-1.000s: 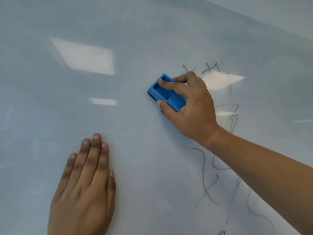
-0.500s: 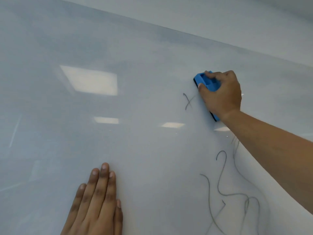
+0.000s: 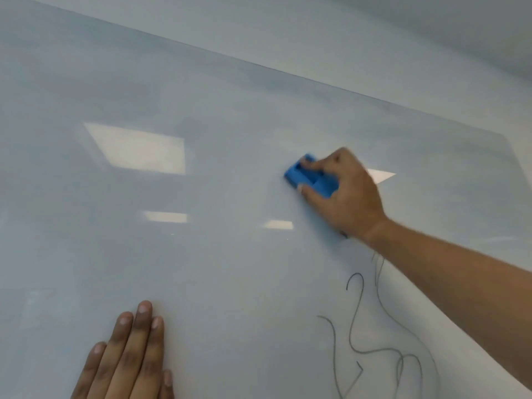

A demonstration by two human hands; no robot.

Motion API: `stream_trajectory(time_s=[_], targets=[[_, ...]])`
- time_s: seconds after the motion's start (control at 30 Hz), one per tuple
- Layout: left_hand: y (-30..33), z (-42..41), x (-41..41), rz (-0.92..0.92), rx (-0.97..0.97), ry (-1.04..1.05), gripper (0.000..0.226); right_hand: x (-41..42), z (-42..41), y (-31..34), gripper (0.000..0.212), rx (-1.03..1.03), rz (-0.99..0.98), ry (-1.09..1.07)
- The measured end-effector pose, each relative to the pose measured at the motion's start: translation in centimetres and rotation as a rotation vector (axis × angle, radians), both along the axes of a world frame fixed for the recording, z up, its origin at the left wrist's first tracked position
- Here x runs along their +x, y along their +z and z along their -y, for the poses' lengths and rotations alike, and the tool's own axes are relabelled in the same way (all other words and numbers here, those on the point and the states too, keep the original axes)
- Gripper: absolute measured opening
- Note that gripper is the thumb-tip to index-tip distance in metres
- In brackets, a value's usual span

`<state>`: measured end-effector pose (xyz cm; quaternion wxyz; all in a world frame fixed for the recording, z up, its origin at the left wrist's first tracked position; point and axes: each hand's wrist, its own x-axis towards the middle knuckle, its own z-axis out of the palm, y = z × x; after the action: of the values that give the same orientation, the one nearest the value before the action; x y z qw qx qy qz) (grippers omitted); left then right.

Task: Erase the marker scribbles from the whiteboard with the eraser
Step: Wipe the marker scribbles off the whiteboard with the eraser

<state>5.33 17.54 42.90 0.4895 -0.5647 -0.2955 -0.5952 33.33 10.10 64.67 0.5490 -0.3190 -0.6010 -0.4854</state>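
The glossy whiteboard fills the view. My right hand grips a blue eraser and presses it flat on the board, right of centre. Thin black marker scribbles curl across the board's lower right, below my right forearm. My left hand lies flat on the board at the bottom left, fingers together and extended, holding nothing. The board around the eraser shows no marks.
The board's top edge runs diagonally from upper left down to the right, with a pale wall above it. Ceiling-light reflections glare on the board's left half.
My right hand has swept the eraser leftward and down over the small x-shaped mark, which no longer shows. The camera has tilted a little; my left hand stays flat on the board.
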Motion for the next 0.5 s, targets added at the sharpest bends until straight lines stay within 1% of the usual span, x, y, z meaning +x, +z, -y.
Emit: stream_trajectory(time_s=[0.03, 0.07, 0.13, 0.17, 0.2, 0.3, 0.33, 0.4, 0.43, 0.47, 0.5], targets=[[0.0, -0.1, 0.1, 0.002, 0.030, 0.010, 0.056, 0.2, -0.2, 1.6, 0.037, 0.003, -0.151, 0.042], [0.1, -0.1, 0.1, 0.001, 0.052, 0.025, 0.056, 0.1, -0.5, 2.7, 0.038, 0.009, -0.249, 0.077], [0.1, -0.2, 0.1, 0.000, 0.040, 0.043, 0.056, -0.4, -0.7, 2.9, 0.039, 0.019, -0.286, 0.083], [0.0, -0.3, 0.2, 0.006, 0.019, 0.049, 0.056, -0.8, -0.7, 2.1, 0.039, 0.004, -0.253, 0.087], [-0.1, -0.3, 0.2, 0.013, 0.003, 0.057, 0.056, -1.2, -0.6, 0.7, 0.039, -0.019, -0.179, 0.094], [-0.3, 0.0, 0.0, 0.010, -0.048, 0.055, 0.055, -1.7, -0.2, -4.3, 0.041, -0.113, 0.139, 0.080], [-0.3, 0.1, 0.0, 0.008, -0.068, 0.045, 0.055, -1.6, -0.1, -5.4, 0.042, -0.149, 0.213, 0.059], [-0.1, 0.1, 0.0, 0.002, -0.073, 0.030, 0.055, -1.0, 0.4, -5.7, 0.042, -0.177, 0.294, -0.004], [0.1, 0.0, 0.0, 0.000, -0.045, 0.029, 0.055, -0.4, 0.5, -5.0, 0.042, -0.156, 0.318, -0.041], [0.2, 0.0, 0.1, -0.003, -0.013, 0.028, 0.055, 0.2, 0.6, -3.9, 0.042, -0.121, 0.317, -0.071], [0.4, 0.0, 0.1, -0.008, 0.011, 0.026, 0.056, 1.1, 0.7, -2.4, 0.041, -0.079, 0.270, -0.095]])
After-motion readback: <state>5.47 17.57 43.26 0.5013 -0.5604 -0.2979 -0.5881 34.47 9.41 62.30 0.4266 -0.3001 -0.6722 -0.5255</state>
